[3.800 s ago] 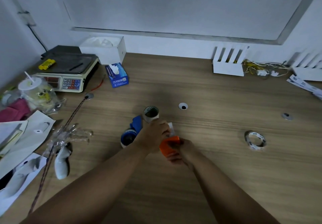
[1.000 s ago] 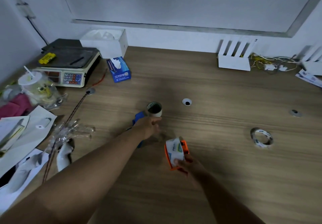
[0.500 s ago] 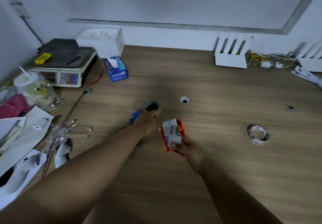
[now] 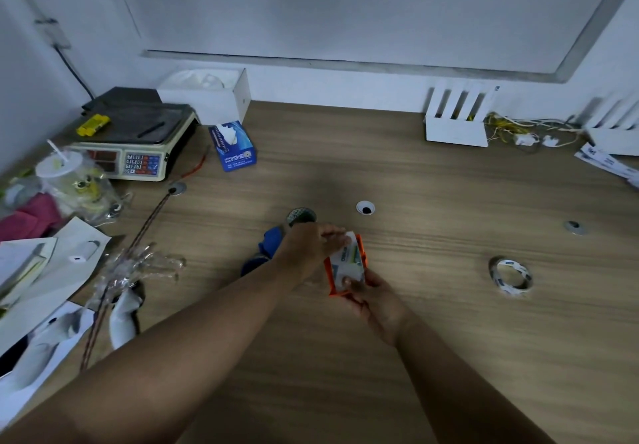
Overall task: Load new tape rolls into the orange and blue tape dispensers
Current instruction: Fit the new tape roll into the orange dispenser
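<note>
The orange tape dispenser [image 4: 346, 265], with a white label facing up, sits at the table's middle between both hands. My right hand [image 4: 371, 296] grips its near end from below. My left hand [image 4: 313, 248] rests its fingers on the dispenser's far top edge. The blue tape dispenser [image 4: 267, 246] lies just left, mostly hidden behind my left wrist. A tape roll [image 4: 301, 216] stands upright right behind my left hand. Another thin tape roll [image 4: 511, 276] lies flat on the table to the right.
A weighing scale [image 4: 133, 146], a blue tissue pack [image 4: 233, 146] and a white box [image 4: 211, 94] stand at the back left. Papers, plastic wrap and a drink cup [image 4: 65, 181] crowd the left edge. A white slotted holder [image 4: 456, 118] and cables sit at the back right.
My right hand lifted the orange dispenser toward the table's middle. My left hand left the upright roll and came onto the dispenser's top edge.
</note>
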